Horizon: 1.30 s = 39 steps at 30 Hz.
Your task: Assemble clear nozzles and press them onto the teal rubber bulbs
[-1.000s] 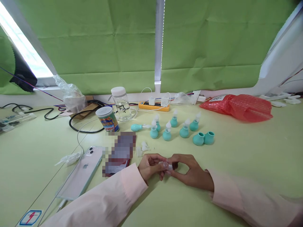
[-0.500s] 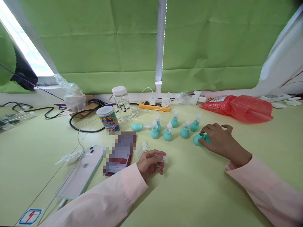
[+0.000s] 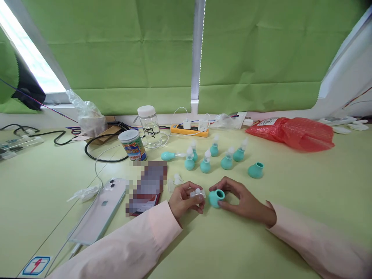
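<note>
Between the fingers of my left hand (image 3: 186,198) is a small clear plastic tip (image 3: 198,193). My right hand (image 3: 242,199) grips a teal rubber bulb (image 3: 216,198) whose round opening faces up; it is just right of the tip, apart from it. Another open teal bulb (image 3: 256,170) sits tilted on the table behind my right hand. Further back stand several teal bulbs with clear tips fitted, among them a bulb (image 3: 205,166) in front. One teal bulb with its tip (image 3: 168,156) lies on its side. Loose clear pieces (image 3: 176,180) lie behind my left hand.
Left of my left hand lie a phone with a red edge (image 3: 148,186) and a phone in a clear case (image 3: 100,211) with a cable. Behind are a printed can (image 3: 133,146), a lidded jar (image 3: 151,130), a yellow power strip (image 3: 190,131) and a red bubble-wrap bag (image 3: 302,133).
My right hand has brought one open bulb left and nearer, beside my left hand. The other open bulb now shows fully. My left hand stays in place, its plastic tip turned slightly.
</note>
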Available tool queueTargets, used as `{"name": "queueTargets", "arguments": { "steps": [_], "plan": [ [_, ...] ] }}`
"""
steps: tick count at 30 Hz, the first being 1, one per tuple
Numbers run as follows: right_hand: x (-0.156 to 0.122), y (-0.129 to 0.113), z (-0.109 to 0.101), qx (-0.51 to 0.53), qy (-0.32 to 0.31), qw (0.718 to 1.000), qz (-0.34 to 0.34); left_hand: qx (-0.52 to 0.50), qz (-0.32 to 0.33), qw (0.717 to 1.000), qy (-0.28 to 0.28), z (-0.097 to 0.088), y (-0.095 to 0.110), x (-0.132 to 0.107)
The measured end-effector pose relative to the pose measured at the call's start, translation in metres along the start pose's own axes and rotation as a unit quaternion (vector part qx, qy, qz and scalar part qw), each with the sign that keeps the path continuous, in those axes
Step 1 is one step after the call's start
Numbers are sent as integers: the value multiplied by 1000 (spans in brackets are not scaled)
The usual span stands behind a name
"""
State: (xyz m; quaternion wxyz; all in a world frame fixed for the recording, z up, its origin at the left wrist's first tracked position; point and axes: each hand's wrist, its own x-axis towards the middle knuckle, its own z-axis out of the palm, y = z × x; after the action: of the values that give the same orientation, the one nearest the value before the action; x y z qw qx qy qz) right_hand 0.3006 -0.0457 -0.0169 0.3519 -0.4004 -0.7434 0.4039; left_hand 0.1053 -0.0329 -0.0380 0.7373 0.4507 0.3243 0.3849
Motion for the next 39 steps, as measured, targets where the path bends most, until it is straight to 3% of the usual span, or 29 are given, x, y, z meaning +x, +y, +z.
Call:
{"name": "queueTargets", "arguments": {
  "steps": [4,11,17,23,28,32,36,39],
  "plan": [
    [0,7,20,-37,39,999,2,56,65,996,-13,2,2,-3],
    [3,1,26,-65,105,991,-44,154,176,972,14,11,9,-14],
    [3,3,33,-123,130,981,-81,87,198,975,48,12,5,-13],
    [1,3,39,-148,86,984,-51,117,157,977,89,6,-6,-4],
    [2,0,44,-166,104,978,-64,130,117,983,54,5,-9,-5],
    [2,0,47,-192,110,972,-83,229,133,962,70,4,-2,-4],
    [2,1,51,-229,110,962,-101,264,68,958,85,0,-2,0],
    [4,3,52,-251,105,954,-122,290,61,947,122,-1,-3,0]
  ]
}}
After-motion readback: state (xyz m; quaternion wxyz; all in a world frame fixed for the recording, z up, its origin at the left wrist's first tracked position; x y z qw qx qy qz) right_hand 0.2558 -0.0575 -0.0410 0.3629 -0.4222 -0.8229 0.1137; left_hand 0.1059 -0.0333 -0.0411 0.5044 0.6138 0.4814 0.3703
